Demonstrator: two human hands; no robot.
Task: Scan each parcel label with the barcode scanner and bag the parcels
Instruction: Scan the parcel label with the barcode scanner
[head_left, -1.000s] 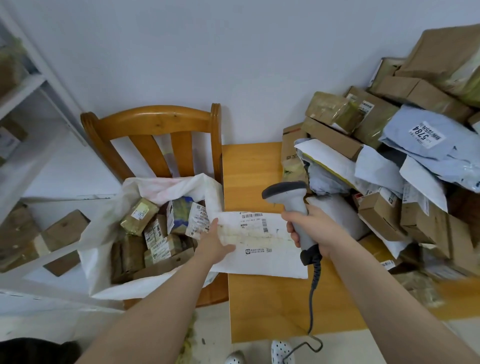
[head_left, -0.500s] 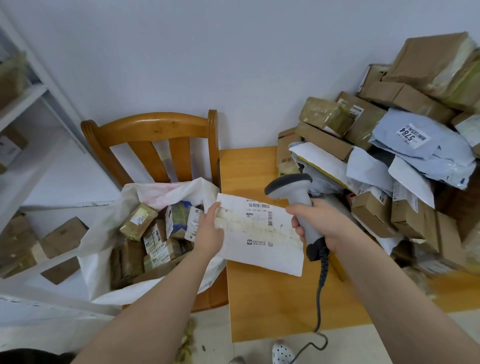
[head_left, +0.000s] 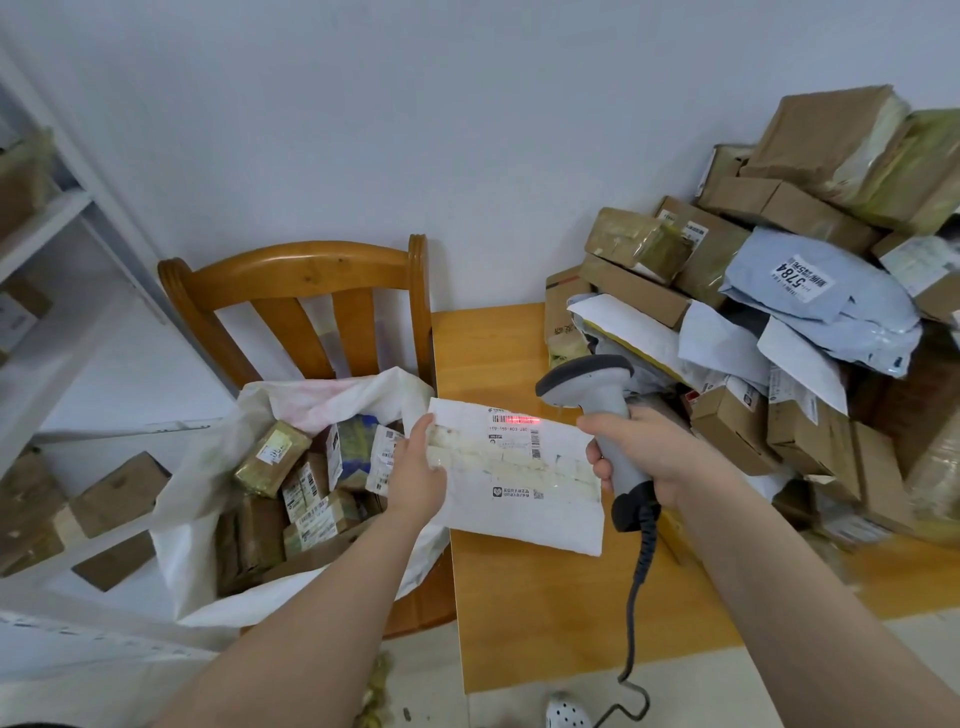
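My left hand grips the left edge of a flat white parcel envelope, held above the table's left edge with its label facing up. My right hand grips the handle of a grey barcode scanner, whose head points left at the envelope. A red scan line glows across the barcode on the label. A white sack sits open on the wooden chair to the left, holding several taped and labelled parcels.
A tall heap of cardboard boxes and poly mailers covers the right of the orange table. The scanner's coiled cable hangs off the front edge. White shelves with boxes stand at the left.
The envelope has been lifted and tilted toward the scanner. The scanner's head has come closer to the label, and a red scan line now lies on the barcode.
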